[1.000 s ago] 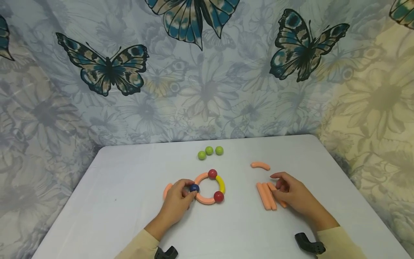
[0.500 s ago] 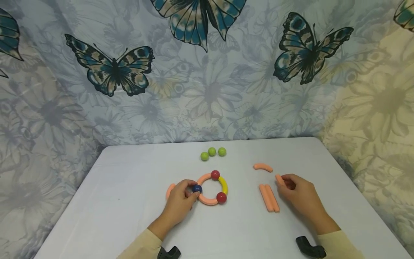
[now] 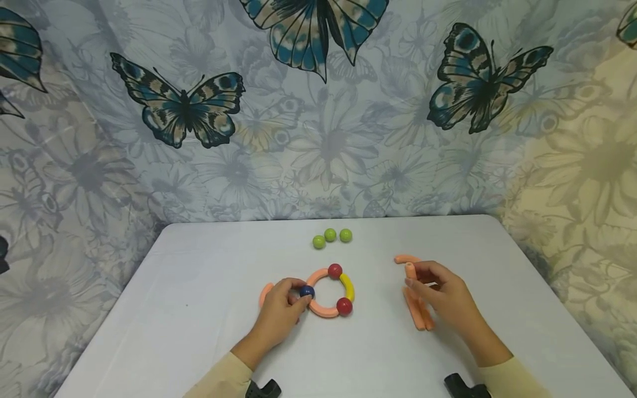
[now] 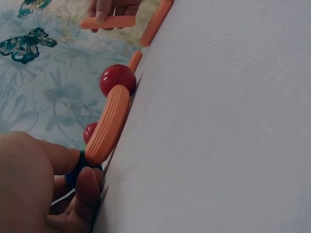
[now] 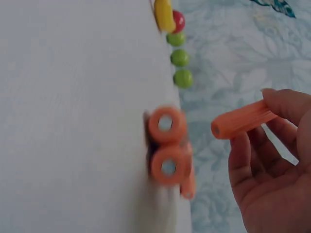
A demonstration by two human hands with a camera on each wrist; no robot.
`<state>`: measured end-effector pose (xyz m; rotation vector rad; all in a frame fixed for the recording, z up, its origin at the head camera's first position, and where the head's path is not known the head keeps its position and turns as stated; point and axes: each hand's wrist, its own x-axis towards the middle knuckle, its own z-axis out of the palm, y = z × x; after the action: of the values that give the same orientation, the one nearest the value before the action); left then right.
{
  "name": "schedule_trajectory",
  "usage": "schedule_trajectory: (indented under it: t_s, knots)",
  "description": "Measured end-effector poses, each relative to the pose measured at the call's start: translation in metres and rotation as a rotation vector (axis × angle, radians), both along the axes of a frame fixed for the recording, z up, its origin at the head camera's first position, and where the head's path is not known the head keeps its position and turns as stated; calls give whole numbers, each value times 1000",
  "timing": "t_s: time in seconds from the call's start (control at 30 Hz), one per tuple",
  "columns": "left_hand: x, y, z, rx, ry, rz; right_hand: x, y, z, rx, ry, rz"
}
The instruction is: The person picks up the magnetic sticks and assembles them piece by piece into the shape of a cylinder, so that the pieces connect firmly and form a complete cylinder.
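In the head view my left hand pinches a dark blue ball at the left of a ring lying on the white table. Two orange curved rods, a yellow curved rod and two red balls make up the rest of that ring. Between thumb and fingers my right hand holds a straight orange rod, raised off the table. Below it lie two more straight orange rods side by side; silvery discs show in their ends in the right wrist view.
Three green balls sit near the table's back edge. One orange curved rod lies behind my right hand, and another orange piece is partly hidden by my left hand. A butterfly-patterned cloth hangs behind the table.
My right hand has picked up one straight orange rod from the group and carried it left, above the other two. My left hand stays on the blue ball. The head view has shifted slightly.
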<state>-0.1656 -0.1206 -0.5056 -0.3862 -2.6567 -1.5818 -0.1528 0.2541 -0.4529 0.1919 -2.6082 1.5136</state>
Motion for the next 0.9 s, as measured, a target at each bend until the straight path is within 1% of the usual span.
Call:
schedule_trajectory:
  t_s: [0.1,0.2,0.37,0.63,0.8,0.9]
  knots:
    - [0,0,0,-1,1,4,-3,-14,3,-46,40,49]
    - [0,0,0,2,3,7,-8,-31,5,-69,77,69]
    - [0,0,0,11,-1,10,-15,-62,12,-91,41,108]
    - [0,1,2,20,-6,21,-29,-114,11,-144,8,242]
    - [0,0,3,34,15,15,-35,-141,12,-186,-31,295]
    - [0,0,3,46,26,9,-39,-154,14,-210,-22,310]
